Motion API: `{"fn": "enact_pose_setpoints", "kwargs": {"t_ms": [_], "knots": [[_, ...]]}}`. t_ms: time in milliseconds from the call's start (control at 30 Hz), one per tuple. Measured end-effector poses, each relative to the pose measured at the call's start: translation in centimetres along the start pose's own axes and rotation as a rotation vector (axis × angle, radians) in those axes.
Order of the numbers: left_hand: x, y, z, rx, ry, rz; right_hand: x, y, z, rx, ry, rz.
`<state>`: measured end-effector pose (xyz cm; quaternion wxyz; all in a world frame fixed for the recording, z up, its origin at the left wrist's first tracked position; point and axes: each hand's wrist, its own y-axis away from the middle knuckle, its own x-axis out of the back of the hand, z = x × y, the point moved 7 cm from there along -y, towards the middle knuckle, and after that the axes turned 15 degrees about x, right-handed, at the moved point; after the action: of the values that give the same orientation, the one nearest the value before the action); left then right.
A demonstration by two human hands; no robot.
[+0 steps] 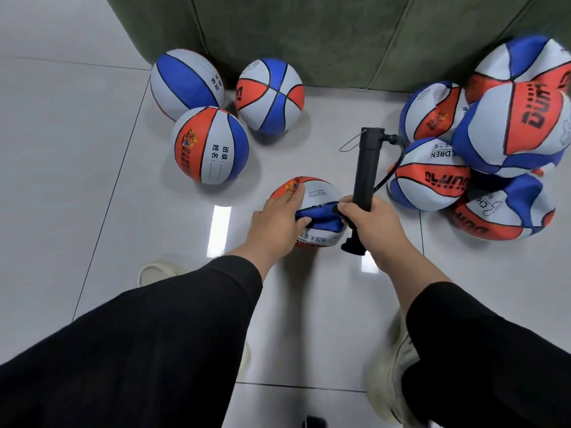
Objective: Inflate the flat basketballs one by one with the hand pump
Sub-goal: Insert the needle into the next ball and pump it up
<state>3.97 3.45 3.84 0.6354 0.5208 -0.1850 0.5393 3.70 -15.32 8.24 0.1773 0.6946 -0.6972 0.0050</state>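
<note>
Left hand lies spread on the crumpled flat ball mid-floor to pin it down, right hand fist-grips the pump there, probably lining up the valve, with the flat pile waiting toward the floor's right edge.

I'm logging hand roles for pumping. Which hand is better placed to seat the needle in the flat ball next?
Probably the right hand: it already grips the pump, while the left hand rests on the flat ball.
</note>
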Motion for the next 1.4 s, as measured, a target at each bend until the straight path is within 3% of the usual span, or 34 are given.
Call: {"fn": "enact_pose_setpoints", "kwargs": {"t_ms": [167,500,1133,1400], "knots": [[-0.6,-0.9,1.3,-0.017,-0.042,0.003,0.3,-0.4,-0.2,-0.024,0.027,-0.058],[-1.2,-0.8,1.8,-0.038,-0.078,0.010,1.4,-0.5,1.4,-0.085,-0.030,0.017],[-2.1,0.3,2.6,-0.119,-0.146,0.045,1.3,-3.2,-1.4,-0.195,0.405,-0.203],[-2.2,0.3,2.6,-0.146,-0.170,0.109,0.2,-4.3,-0.9,-0.126,0.539,-0.245]]}}
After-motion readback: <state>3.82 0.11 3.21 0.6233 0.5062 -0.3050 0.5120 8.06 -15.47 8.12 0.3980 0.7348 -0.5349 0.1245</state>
